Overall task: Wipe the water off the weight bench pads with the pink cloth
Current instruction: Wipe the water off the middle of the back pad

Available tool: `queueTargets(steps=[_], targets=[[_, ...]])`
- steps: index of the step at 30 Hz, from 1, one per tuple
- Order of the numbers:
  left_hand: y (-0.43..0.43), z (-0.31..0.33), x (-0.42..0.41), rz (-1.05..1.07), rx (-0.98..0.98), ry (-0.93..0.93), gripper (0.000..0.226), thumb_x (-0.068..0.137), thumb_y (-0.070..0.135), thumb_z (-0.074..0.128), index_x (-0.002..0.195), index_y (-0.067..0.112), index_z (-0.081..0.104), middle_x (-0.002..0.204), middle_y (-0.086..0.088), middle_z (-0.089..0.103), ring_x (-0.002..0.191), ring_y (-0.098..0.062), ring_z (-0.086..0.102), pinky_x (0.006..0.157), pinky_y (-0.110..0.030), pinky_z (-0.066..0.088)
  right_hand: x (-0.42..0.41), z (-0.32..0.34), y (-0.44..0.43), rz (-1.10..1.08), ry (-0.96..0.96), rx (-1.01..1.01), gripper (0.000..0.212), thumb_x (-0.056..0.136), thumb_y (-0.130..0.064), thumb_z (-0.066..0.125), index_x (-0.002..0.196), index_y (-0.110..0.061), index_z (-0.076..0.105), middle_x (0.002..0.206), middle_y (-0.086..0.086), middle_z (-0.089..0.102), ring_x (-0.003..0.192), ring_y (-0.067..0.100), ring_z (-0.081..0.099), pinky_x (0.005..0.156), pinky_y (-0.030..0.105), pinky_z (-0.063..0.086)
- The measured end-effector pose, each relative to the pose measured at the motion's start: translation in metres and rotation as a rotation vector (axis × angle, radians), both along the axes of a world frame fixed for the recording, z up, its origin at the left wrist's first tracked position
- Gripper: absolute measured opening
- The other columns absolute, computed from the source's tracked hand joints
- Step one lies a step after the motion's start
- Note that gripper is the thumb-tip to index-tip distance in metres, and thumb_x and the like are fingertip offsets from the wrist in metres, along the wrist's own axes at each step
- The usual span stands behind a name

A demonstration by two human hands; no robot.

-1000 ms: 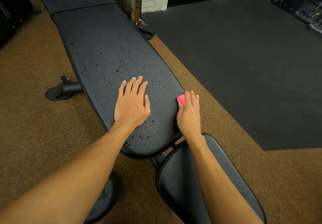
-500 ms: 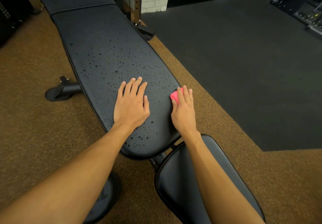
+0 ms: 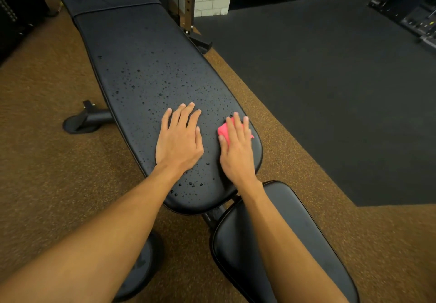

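Two flat hands, gripping nothing | left hand (image 3: 179, 142) braces back pad (image 3: 141, 67) | right hand (image 3: 236, 154) pins pink cloth (image 3: 223, 132), right edge | best: overlap strokes across droplets (image 3: 188, 184)

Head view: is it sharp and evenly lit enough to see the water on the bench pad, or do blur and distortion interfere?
Head view: droplets on the back pad read crisply, each with a small highlight; no harsh glare; the right hand on the pink cloth looks slightly soft; wide-angle bending curves the pad's edges; far corners are dim.
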State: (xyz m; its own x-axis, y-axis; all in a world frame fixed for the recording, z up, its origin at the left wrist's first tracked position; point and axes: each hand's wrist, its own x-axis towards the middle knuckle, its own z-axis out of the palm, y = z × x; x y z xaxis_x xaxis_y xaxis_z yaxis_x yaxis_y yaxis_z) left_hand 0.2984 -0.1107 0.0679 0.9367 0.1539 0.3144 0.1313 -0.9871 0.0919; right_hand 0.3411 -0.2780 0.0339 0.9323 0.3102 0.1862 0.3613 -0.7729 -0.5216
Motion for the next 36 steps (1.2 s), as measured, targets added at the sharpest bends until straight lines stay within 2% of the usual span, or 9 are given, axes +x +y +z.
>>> queueTargets(steps=[4, 11, 17, 19, 22, 25, 29, 33, 36], targets=[[0.0, 0.001, -0.002, 0.004, -0.018, -0.013, 0.05, 0.107, 0.029, 0.039, 0.154, 0.014, 0.045, 0.165, -0.006, 0.038, 0.155, -0.025, 0.031, 0.128, -0.05, 0.019, -0.016, -0.005, -0.024, 0.2, -0.062, -0.052, 0.057, 0.116, -0.037, 0.041, 0.167, -0.014, 0.032, 0.178, -0.002, 0.017, 0.166, 0.015, -0.003, 0.135, 0.04, 0.008], [0.0, 0.002, -0.001, 0.01, -0.018, -0.014, 0.049, 0.106, 0.03, 0.039, 0.153, 0.015, 0.046, 0.164, -0.006, 0.039, 0.154, -0.025, 0.032, 0.127, -0.05, 0.02, 0.013, 0.002, 0.0, -0.088, 0.025, -0.002, 0.057, 0.117, -0.036, 0.035, 0.166, -0.008, 0.03, 0.178, 0.006, 0.013, 0.166, 0.028, -0.006, 0.134, 0.05, 0.008], [0.001, 0.001, 0.0, 0.012, -0.017, -0.008, 0.05, 0.106, 0.03, 0.039, 0.154, 0.015, 0.045, 0.165, -0.005, 0.039, 0.154, -0.024, 0.031, 0.128, -0.05, 0.019, -0.014, -0.003, -0.014, 0.21, -0.092, -0.042, 0.055, 0.116, -0.036, 0.041, 0.165, -0.012, 0.036, 0.177, 0.001, 0.022, 0.166, 0.018, 0.0, 0.135, 0.039, 0.008], [0.0, 0.001, 0.0, 0.014, -0.013, -0.004, 0.05, 0.107, 0.03, 0.039, 0.154, 0.016, 0.045, 0.165, -0.005, 0.038, 0.155, -0.024, 0.031, 0.128, -0.05, 0.018, -0.011, -0.004, -0.03, 0.142, -0.084, -0.059, 0.056, 0.115, -0.039, 0.041, 0.165, -0.015, 0.035, 0.177, 0.0, 0.021, 0.166, 0.016, 0.001, 0.135, 0.038, 0.009], [0.001, 0.001, 0.001, 0.015, -0.012, 0.0, 0.05, 0.107, 0.03, 0.038, 0.154, 0.016, 0.045, 0.165, -0.005, 0.038, 0.155, -0.024, 0.031, 0.127, -0.051, 0.019, 0.005, -0.001, -0.017, -0.057, -0.018, -0.014, 0.056, 0.116, -0.038, 0.039, 0.165, -0.011, 0.034, 0.177, 0.004, 0.019, 0.166, 0.025, 0.0, 0.134, 0.047, 0.011], [0.001, 0.001, -0.001, 0.014, -0.005, 0.006, 0.05, 0.107, 0.03, 0.038, 0.154, 0.015, 0.045, 0.165, -0.005, 0.038, 0.155, -0.024, 0.031, 0.128, -0.05, 0.019, 0.008, 0.003, 0.012, -0.057, -0.011, 0.02, 0.053, 0.116, -0.033, 0.039, 0.164, -0.011, 0.036, 0.177, 0.005, 0.02, 0.166, 0.029, 0.0, 0.134, 0.051, 0.009], [0.0, 0.002, -0.001, 0.012, -0.009, 0.002, 0.05, 0.107, 0.029, 0.039, 0.155, 0.015, 0.044, 0.165, -0.005, 0.038, 0.155, -0.024, 0.031, 0.128, -0.05, 0.018, -0.015, -0.003, -0.006, 0.145, -0.059, -0.033, 0.055, 0.116, -0.035, 0.041, 0.166, -0.014, 0.034, 0.177, 0.001, 0.02, 0.166, 0.02, 0.001, 0.135, 0.041, 0.007], [-0.001, 0.003, 0.0, 0.018, -0.005, 0.014, 0.051, 0.107, 0.031, 0.037, 0.155, 0.016, 0.044, 0.165, -0.004, 0.038, 0.155, -0.024, 0.03, 0.128, -0.051, 0.018, -0.025, -0.009, -0.047, -0.064, -0.01, -0.037, 0.059, 0.115, -0.04, 0.038, 0.167, -0.013, 0.03, 0.177, 0.004, 0.019, 0.166, 0.023, 0.005, 0.134, 0.037, 0.008], [-0.001, 0.003, 0.001, 0.023, 0.005, 0.025, 0.051, 0.106, 0.031, 0.038, 0.155, 0.016, 0.044, 0.164, -0.005, 0.039, 0.153, -0.025, 0.032, 0.127, -0.052, 0.019, -0.013, -0.004, -0.055, -0.193, 0.142, 0.042, 0.06, 0.115, -0.037, 0.039, 0.167, -0.009, 0.027, 0.176, 0.008, 0.019, 0.165, 0.025, 0.009, 0.134, 0.037, 0.01]])
